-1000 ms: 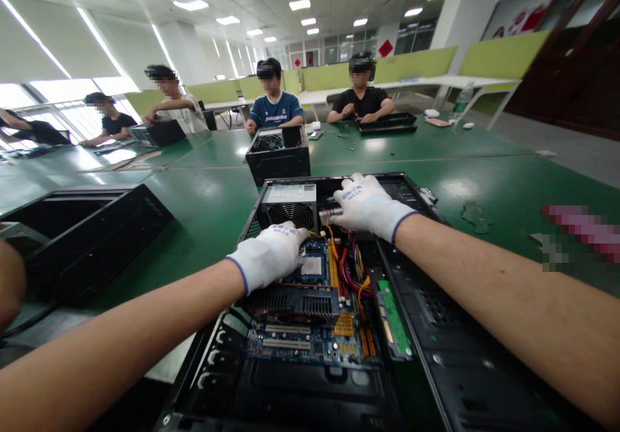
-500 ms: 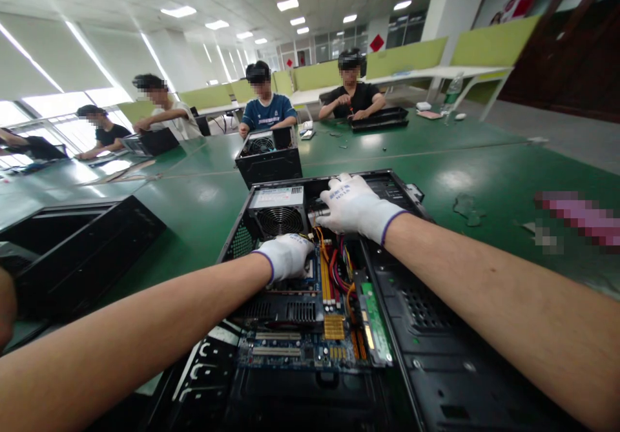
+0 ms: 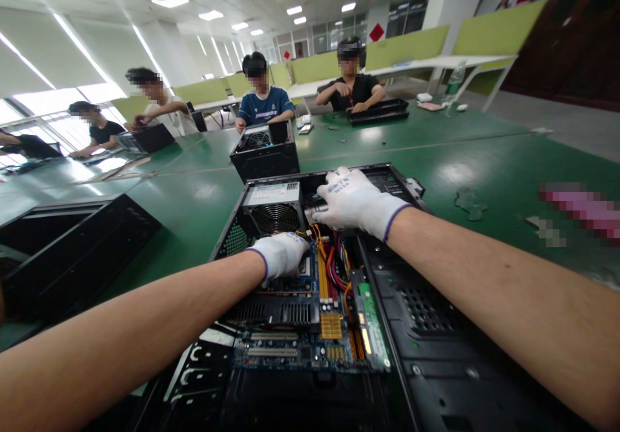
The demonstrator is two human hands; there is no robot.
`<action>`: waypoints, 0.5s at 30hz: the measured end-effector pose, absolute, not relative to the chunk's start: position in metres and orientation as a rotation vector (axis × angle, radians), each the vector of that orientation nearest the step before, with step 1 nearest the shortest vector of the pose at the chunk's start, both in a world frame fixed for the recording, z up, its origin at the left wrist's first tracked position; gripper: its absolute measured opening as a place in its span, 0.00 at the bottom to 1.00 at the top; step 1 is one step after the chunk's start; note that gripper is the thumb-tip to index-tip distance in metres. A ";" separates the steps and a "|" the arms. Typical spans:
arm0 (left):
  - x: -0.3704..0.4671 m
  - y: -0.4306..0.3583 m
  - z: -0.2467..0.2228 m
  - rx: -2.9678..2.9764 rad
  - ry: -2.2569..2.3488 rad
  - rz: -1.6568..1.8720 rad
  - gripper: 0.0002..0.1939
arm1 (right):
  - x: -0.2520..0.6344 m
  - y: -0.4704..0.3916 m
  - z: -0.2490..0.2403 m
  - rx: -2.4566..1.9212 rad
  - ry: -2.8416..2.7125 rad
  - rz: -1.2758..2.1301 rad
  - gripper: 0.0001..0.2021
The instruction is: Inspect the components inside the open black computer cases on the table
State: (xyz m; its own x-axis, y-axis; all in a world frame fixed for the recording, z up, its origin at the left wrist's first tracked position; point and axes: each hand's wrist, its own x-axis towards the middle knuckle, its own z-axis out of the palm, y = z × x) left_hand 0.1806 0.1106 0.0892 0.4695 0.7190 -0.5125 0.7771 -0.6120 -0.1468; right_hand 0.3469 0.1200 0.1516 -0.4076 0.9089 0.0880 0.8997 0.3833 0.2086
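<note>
White knit gloves with purple cuffs cover both hands. The left hand is bent low over the motherboard, below the power supply; its fingertips are hidden, so I can't tell whether it holds anything. The right hand has its fingers partly spread over the case's far end, beside the power supply; its palm side is out of sight, and I can't tell if it grips anything. The open computer case lies on the green table, its near end cut off. Coloured cables bunch beside the motherboard, partly under the right wrist.

The right glove's print reads something like "NS18", under characters too soft to read. The power supply's label is illegible from here, and a pink item is pixelated.

Across the table sit 4 people, with part of a 5th at the far left edge. Another case stands ahead, 1 more to the left. Beyond are yellow-green partitions, ceiling lights and pale blinds.
</note>
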 end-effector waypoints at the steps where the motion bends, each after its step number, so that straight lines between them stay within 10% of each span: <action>1: 0.181 0.110 0.090 2.601 1.329 -0.833 0.27 | 0.347 0.120 0.152 1.688 2.576 0.341 0.30; 15: 0.185 0.108 0.093 2.590 1.346 -0.857 0.24 | 0.348 0.119 0.153 1.686 2.559 0.334 0.30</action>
State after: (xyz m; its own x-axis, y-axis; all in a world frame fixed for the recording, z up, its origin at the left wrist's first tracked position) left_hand 0.1850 0.1079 0.0929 0.4510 0.7237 -0.5224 0.7796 -0.6044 -0.1642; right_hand 0.3475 0.1185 0.1532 -0.4003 0.9138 0.0692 0.9009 0.3786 0.2121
